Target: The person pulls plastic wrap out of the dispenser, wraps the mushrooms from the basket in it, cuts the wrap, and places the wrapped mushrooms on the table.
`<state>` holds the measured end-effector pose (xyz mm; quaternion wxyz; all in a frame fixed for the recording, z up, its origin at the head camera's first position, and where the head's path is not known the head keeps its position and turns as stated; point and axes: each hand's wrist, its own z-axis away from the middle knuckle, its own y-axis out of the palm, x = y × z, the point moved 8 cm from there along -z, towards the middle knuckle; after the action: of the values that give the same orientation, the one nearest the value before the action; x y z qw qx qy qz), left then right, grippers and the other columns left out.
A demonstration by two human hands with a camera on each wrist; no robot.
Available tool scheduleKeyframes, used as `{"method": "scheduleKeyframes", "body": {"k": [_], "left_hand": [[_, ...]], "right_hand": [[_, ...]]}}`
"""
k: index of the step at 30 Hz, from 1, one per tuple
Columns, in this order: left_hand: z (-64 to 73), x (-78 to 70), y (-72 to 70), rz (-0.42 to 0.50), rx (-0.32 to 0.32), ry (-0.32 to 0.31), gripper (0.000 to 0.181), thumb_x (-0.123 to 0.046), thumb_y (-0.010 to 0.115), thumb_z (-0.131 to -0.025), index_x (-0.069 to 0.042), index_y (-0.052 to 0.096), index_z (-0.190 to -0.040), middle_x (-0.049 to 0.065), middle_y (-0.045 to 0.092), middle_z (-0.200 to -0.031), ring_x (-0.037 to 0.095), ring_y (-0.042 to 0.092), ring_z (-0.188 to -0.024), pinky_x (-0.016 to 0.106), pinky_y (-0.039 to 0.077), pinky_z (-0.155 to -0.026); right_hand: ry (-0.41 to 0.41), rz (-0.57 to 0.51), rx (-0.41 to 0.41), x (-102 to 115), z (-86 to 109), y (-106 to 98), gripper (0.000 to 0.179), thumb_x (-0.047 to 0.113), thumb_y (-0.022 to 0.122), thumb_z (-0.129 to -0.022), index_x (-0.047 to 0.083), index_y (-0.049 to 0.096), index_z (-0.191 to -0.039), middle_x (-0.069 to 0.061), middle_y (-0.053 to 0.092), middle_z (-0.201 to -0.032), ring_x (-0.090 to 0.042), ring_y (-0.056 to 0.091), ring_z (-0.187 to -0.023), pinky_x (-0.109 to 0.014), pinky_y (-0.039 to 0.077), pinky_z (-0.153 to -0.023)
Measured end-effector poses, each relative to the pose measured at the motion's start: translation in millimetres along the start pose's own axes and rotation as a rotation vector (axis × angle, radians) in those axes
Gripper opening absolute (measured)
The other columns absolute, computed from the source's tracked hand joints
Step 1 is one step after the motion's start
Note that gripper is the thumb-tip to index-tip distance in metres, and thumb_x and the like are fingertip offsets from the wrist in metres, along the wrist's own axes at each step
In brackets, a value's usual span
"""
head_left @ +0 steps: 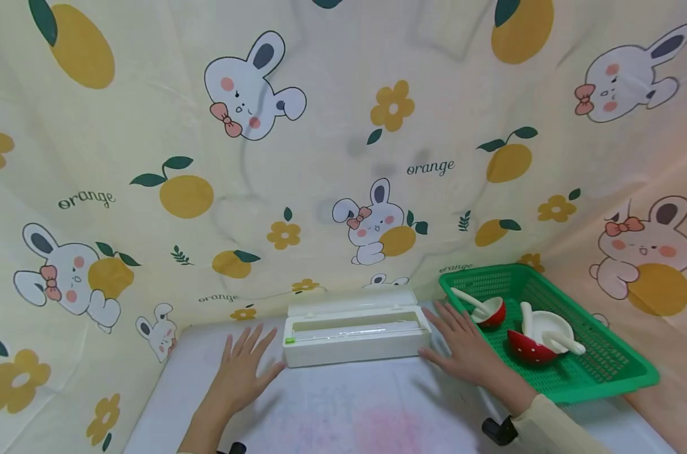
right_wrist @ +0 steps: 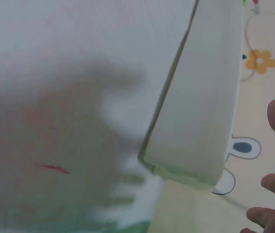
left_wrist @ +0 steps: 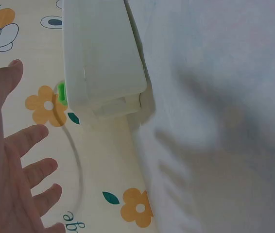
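Note:
A long white cling film dispenser (head_left: 357, 349) stands on the table with its lid (head_left: 351, 302) tipped back. Inside lies a roll of clear film (head_left: 357, 330), and a small green piece (head_left: 289, 340) sits at the left end of the front edge. My left hand (head_left: 242, 373) is off the dispenser's left end, fingers spread and holding nothing. At the opposite end hovers my right hand (head_left: 467, 350), also spread and bare, its fingertips close to the box. In the left wrist view the thumb points toward the green slider (left_wrist: 62, 93).
A green plastic basket (head_left: 610, 392) stands to the right, close by my right forearm. It holds red-and-white bowls (head_left: 530, 350) with white handles or spoons. Behind the table (head_left: 320, 410) hangs a cream cloth (head_left: 320, 157) printed with rabbits and oranges.

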<state>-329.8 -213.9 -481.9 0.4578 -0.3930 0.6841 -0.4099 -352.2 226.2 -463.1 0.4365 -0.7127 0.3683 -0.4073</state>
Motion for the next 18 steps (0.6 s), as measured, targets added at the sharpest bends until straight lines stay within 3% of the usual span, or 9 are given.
{"method": "scheduleKeyframes", "body": {"k": [5, 18], "left_hand": [[-11.4, -1.2, 5.0, 0.013, 0.048, -0.005, 0.076, -0.060, 0.061, -0.104, -0.020, 0.043, -0.166, 0.016, 0.032, -0.174, 0.043, 0.020, -0.162, 0.069, 0.001, -0.128], [-39.2, -4.2, 18.2, 0.054, 0.040, 0.038, 0.068, -0.053, 0.061, -0.107, -0.016, 0.048, -0.162, 0.016, 0.042, -0.168, 0.042, 0.033, -0.157, 0.067, 0.015, -0.128]], "right_hand": [[-0.031, 0.009, -0.009, 0, -14.1, 5, 0.088, 0.061, 0.071, -0.097, 0.014, 0.041, -0.166, -0.024, 0.032, -0.172, -0.050, 0.026, -0.157, -0.075, 0.019, -0.123], [0.003, -0.064, 0.036, -3, -42.9, 25, 0.076, 0.050, 0.071, -0.102, 0.017, 0.043, -0.165, -0.024, 0.033, -0.171, -0.051, 0.030, -0.155, -0.077, 0.031, -0.117]]}}
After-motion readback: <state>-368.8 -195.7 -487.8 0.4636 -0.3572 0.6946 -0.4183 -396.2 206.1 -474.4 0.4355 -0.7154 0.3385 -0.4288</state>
